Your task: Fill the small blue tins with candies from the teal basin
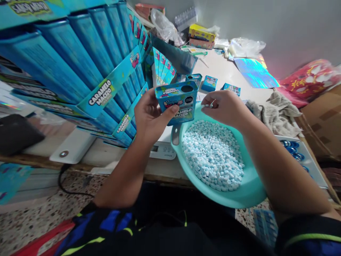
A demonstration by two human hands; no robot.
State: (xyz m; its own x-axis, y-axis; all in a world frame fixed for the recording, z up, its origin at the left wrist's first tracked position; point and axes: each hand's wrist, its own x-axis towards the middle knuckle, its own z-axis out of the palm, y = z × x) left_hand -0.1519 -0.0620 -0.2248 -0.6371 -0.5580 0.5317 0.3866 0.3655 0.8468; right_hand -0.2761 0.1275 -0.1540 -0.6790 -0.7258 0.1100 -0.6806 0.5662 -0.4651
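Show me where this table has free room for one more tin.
Free tabletop shows between the small tins and the shiny sheet, above the towel. A narrower strip lies between the blue boxes and the white device. It is crowded around the left hand, right hand and bowl, and at the back.

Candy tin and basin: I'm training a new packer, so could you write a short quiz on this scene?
1. Which hand holds the blue tin?
2. True or false: the teal basin holds pale blue candies.
3. What does the right hand pinch?
A. a candy
B. a coin
C. a screw

Key:
1. The left hand
2. True
3. A
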